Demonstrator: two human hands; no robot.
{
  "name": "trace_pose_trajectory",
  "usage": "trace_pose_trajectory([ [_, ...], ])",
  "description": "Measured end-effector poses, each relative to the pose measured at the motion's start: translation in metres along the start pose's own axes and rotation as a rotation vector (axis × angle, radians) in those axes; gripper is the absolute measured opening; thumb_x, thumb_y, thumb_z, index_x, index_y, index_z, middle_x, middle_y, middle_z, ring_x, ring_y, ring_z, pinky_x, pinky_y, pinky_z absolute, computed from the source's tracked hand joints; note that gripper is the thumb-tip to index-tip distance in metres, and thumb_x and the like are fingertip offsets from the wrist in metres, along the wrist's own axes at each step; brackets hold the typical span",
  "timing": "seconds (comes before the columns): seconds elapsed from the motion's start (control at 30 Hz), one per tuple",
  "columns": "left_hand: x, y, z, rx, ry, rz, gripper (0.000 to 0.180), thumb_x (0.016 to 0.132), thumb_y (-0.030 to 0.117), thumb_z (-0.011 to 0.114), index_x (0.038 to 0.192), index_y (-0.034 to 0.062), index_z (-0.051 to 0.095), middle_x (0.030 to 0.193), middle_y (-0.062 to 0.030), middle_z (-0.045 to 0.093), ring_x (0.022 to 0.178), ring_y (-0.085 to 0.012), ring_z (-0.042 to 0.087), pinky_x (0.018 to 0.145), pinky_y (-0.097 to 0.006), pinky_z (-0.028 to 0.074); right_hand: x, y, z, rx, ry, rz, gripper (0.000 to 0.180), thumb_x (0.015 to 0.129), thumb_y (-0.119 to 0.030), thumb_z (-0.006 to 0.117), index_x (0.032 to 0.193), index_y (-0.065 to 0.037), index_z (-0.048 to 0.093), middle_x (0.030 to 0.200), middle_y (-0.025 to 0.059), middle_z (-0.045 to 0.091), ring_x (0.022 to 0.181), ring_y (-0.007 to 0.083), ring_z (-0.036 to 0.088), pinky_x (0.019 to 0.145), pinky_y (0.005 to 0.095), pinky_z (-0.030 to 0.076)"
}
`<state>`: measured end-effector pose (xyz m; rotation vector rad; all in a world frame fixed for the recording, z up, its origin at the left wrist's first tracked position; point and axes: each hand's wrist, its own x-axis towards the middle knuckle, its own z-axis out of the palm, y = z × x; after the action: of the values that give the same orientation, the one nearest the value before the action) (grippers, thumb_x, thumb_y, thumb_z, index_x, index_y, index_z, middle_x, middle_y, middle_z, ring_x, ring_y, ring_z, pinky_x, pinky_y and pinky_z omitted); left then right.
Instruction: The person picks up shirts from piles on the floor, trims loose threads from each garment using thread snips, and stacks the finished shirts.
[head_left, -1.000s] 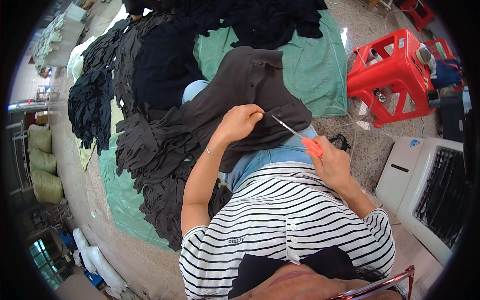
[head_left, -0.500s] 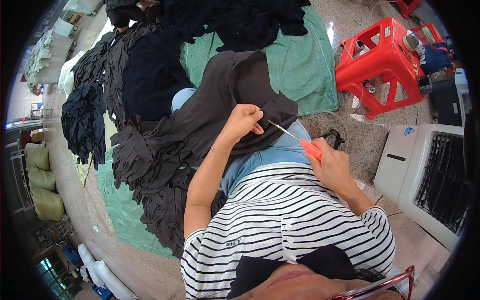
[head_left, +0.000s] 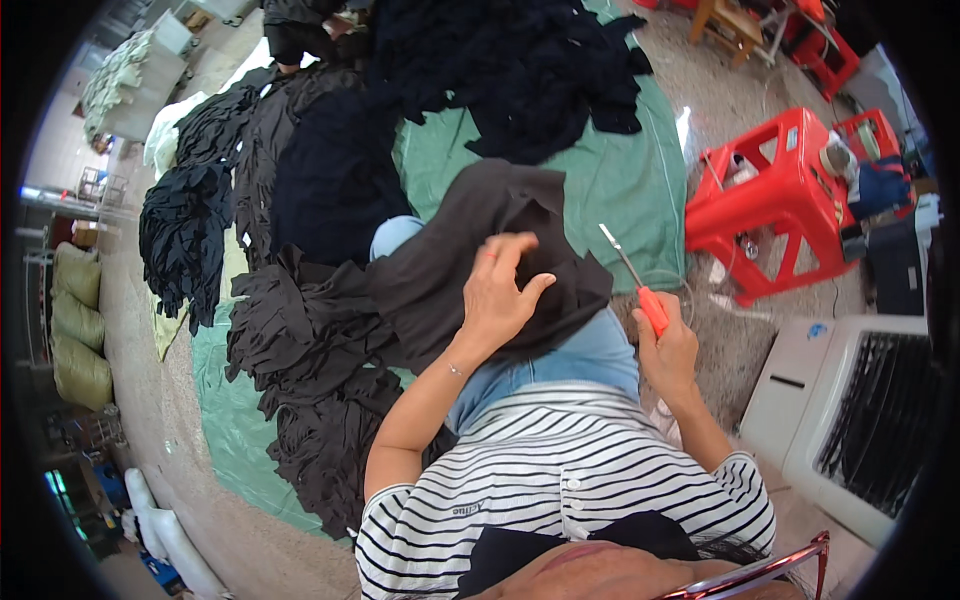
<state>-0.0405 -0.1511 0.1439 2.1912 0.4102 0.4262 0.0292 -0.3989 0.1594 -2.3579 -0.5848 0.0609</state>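
- A green sheet (head_left: pixel 610 190) is spread over the speckled floor (head_left: pixel 130 330), and most of the cloth in view lies on it.
- A heap of dark navy garments (head_left: pixel 520 70) covers the far end of the sheet, well apart from the hands.
- Stacks of black and charcoal cloth pieces (head_left: pixel 300 340) run down the person's left side, from the far edge of the sheet to just beside the left elbow.
- A white appliance with a dark grille (head_left: pixel 860 420) stands on the floor at the person's right, near the right forearm.
- A red plastic stool (head_left: pixel 770 200) stands beyond the appliance, just off the sheet's right edge, with small items on its top.
- A dark grey garment (head_left: pixel 470 260) is draped over the person's lap and knees, covering the blue jeans (head_left: pixel 570 360) except for a strip near the waist and one knee.
- The left hand (head_left: pixel 500 290) rests flat on top of the dark grey garment, its fingers (head_left: pixel 520 255) spread apart and curved, pressing on the cloth rather than gripping it.
- The right hand (head_left: pixel 665 350) is held just to the right of the garment, clear of the cloth, with its fingers closed around an orange handle.
- The thread snips (head_left: pixel 630 275) stick up out of that fist, the thin metal blade pointing away from the person and a little to the left, its tip above the sheet and not touching the garment.
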Motion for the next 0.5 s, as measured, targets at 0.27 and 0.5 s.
trace_pose_trajectory([
  [0.27, 0.074, -0.055, -0.011, 0.176, 0.435, 0.031, 0.016, 0.073, 0.0, 0.062, 0.088, 0.0059, 0.061, 0.089, -0.0146, 0.063, 0.085, -0.0381, 0.061, 0.072, -0.046, 0.05, 0.029, 0.023, 0.046, 0.037, 0.06, -0.104, 0.032, 0.095, -0.019, 0.061, 0.121, -0.003, 0.052, 0.102, 0.0249, 0.062, 0.092, 0.0465, 0.061, 0.075, 0.0508, 0.049],
  [0.5, -0.038, 0.01, 0.035, 0.203, -0.179, 0.3, 0.079, 0.066, 0.035, 0.082, 0.134, 0.0124, 0.048, 0.15, -0.0175, 0.031, 0.139, -0.0365, 0.031, 0.099, -0.063, 0.036, 0.014, 0.05, 0.092, 0.102, 0.011, -0.052, 0.049, 0.09, -0.005, 0.064, 0.136, 0.001, 0.049, 0.112, 0.0214, 0.048, 0.105, 0.037, 0.052, 0.092, 0.0437, 0.043],
])
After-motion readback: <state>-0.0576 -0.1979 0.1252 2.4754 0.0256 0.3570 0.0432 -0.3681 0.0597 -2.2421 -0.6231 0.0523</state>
